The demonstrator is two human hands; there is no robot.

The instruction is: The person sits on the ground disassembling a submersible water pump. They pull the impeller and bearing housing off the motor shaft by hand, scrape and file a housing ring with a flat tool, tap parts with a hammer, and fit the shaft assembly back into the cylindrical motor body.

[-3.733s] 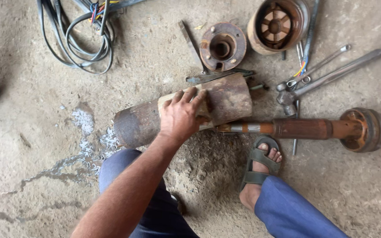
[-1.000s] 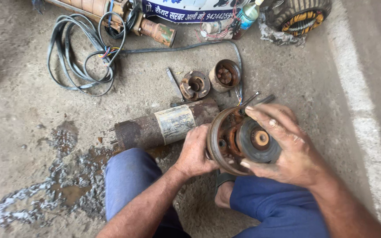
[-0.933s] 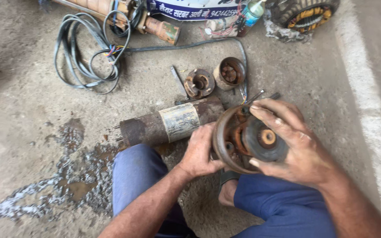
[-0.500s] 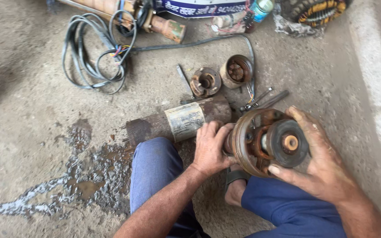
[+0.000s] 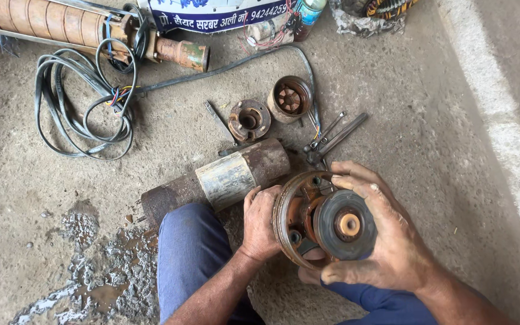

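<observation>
Grip: the right hand point(image 5: 392, 241) wrapped around the rusty round housing point(image 5: 308, 219) from its right side, fingers spread over the rim and thumb low at the near edge; the left hand point(image 5: 261, 222) pressed flat against the housing's left rim, fingers curled on it.
Housing: it was held off the floor between both hands, open face turned up toward the camera, above the person's blue-trousered knees point(image 5: 191, 259).
Disc: a dark grey disc point(image 5: 345, 224) with a pale orange hub sat at the centre of the housing, just under the right hand's fingers.
Cylinder: a rusty motor body point(image 5: 224, 177) with a pale worn band lay on the concrete just beyond the left hand, tilted up to the right.
Loose parts: a flanged ring point(image 5: 249, 119) and a cup-shaped piece with vanes point(image 5: 290, 99) lay farther out on the floor, side by side.
Tools: spanners point(image 5: 335, 135) lay near the cylinder's right end.
Cable: a coiled black cable point(image 5: 82, 102) lay well apart at upper left.
Floor: a wet patch point(image 5: 91, 271) showed at lower left.
</observation>
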